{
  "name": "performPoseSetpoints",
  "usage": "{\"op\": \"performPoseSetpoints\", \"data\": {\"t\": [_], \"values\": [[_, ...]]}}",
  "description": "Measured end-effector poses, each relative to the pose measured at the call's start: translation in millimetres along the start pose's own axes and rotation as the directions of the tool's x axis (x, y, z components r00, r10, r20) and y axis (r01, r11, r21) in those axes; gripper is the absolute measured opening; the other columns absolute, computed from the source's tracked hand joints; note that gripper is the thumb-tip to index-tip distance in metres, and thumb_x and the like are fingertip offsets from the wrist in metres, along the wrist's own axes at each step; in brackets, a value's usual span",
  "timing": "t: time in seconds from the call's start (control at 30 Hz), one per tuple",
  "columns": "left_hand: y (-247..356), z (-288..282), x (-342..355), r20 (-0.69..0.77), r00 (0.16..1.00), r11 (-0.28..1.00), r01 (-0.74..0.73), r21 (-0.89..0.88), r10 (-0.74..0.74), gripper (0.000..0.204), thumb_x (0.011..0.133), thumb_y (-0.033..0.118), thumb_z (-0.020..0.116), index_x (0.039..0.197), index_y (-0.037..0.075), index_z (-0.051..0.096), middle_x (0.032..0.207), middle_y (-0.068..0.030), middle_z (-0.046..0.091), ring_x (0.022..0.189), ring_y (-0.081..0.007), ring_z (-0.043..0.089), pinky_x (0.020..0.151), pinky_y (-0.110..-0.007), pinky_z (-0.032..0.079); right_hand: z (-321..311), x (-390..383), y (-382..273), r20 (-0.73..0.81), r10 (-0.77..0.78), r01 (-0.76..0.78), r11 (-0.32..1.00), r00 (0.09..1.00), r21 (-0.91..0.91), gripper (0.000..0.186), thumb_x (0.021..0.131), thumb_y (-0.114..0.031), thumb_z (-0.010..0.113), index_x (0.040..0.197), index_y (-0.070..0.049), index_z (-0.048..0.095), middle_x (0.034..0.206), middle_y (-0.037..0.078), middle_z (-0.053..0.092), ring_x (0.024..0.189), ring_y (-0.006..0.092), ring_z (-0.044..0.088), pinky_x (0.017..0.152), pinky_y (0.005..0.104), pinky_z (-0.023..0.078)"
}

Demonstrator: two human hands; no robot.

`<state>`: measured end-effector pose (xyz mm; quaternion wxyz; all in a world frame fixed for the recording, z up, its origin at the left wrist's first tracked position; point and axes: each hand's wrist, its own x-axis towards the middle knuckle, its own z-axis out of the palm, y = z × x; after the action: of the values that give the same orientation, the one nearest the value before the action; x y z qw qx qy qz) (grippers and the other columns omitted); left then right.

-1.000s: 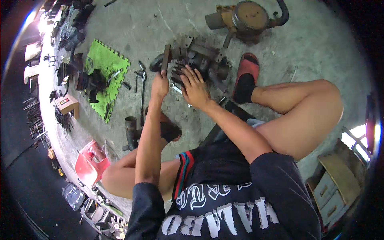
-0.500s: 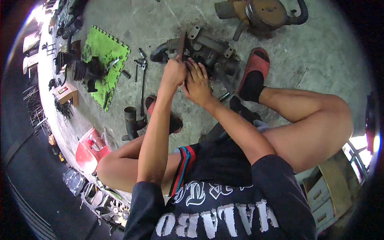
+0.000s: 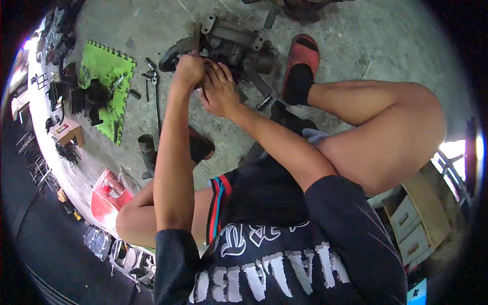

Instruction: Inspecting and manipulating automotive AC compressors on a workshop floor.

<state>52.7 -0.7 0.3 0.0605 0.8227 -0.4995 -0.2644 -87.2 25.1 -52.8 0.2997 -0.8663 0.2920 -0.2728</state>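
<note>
A dark, greasy cast-metal engine part (image 3: 231,53) with a curved pipe end lies on the concrete in front of me. Closed beside its left end, my left hand (image 3: 190,70) grips a flat rusty bar (image 3: 196,36) that sticks up past the fist; its lower end is hidden. My right hand (image 3: 219,94) is next to it, fingers stretched out and resting at the part's near side, partly on the metal. Whether the fingertips press on anything small cannot be seen.
A ratchet wrench (image 3: 156,96) and sockets lie left, near a green foam mat (image 3: 104,63) bearing dark parts. A pipe piece (image 3: 146,147) stands by my left leg. A spanner (image 3: 368,67) is at right. Beyond are a red plastic chair (image 3: 104,195) and drawers (image 3: 406,229).
The whole view has shifted, so the engine part and both hands appear further left and higher. My left hand still grips the bar, and my right hand stays beside it.
</note>
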Motion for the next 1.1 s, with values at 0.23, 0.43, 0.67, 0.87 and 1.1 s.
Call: {"op": "performPoseSetpoints", "data": {"t": [0.23, 0.43, 0.67, 0.87, 1.1], "values": [[-3, -13, -4, 0.211, 0.893, 0.878, -0.436, 0.195, 0.397, 0.042, 0.098, 0.022, 0.041, 0.09, -0.013, 0.063, 0.089, -0.0324, 0.064, 0.082, -0.0439, 0.065, 0.066, -0.047, 0.052, -3, -5, 16, -0.042, 0.005, -0.006, 1.0, 0.999, -0.027, 0.047, 0.08, -0.027, 0.058, 0.12, 0.0, 0.058, 0.135, 0.024, 0.048, 0.133, 0.0376, 0.038, 0.114, 0.052, 0.024], [-25, -16, -16, 0.112, 0.979, 0.979, -0.181, 0.097, 0.17, 0.029, 0.084, 0.014, 0.05, 0.084, -0.012, 0.063, 0.078, -0.0303, 0.064, 0.074, -0.0413, 0.067, 0.063, -0.045, 0.053, -2, 6, -8, -0.079, -0.058, 0.059, 0.998, 0.995, 0.011, 0.046, 0.079, -0.023, 0.059, 0.117, 0.002, 0.056, 0.133, 0.021, 0.048, 0.131, 0.0359, 0.04, 0.11, 0.0517, 0.028], [7, 0, -8, 0.094, 0.99, 0.967, -0.121, 0.225, 0.102, 0.029, 0.089, 0.019, 0.047, 0.096, -0.004, 0.063, 0.083, -0.0286, 0.065, 0.078, -0.0423, 0.065, 0.07, -0.046, 0.052, -1, -3, 10, -0.069, 0.032, -0.033, 0.999, 0.997, -0.006, 0.047, 0.08, -0.027, 0.059, 0.118, 0.001, 0.057, 0.133, 0.021, 0.05, 0.133, 0.0352, 0.039, 0.113, 0.0513, 0.025], [7, -46, -88, 0.183, 0.898, 0.873, 0.433, -0.222, -0.399, 0.04, 0.097, 0.029, 0.049, 0.079, -0.004, 0.063, 0.056, -0.0118, 0.054, 0.057, -0.0262, 0.061, 0.052, -0.035, 0.045, -5, 0, 1, -0.044, -0.021, 0.022, 1.0, 0.999, 0.015, 0.044, 0.077, -0.025, 0.062, 0.114, -0.002, 0.06, 0.136, 0.019, 0.048, 0.135, 0.0339, 0.036, 0.113, 0.0504, 0.024], [16, -59, -105, 0.053, 0.921, 0.869, 0.383, -0.313, -0.387, 0.044, 0.095, 0.038, 0.056, 0.088, -0.005, 0.065, 0.059, -0.0095, 0.057, 0.056, -0.0185, 0.058, 0.054, -0.034, 0.043, -5, 2, 0, -0.045, -0.042, 0.042, 0.999, 0.998, 0.004, 0.049, 0.075, -0.026, 0.064, 0.116, 0.0, 0.06, 0.135, 0.019, 0.049, 0.135, 0.0346, 0.037, 0.113, 0.051, 0.025]]}}
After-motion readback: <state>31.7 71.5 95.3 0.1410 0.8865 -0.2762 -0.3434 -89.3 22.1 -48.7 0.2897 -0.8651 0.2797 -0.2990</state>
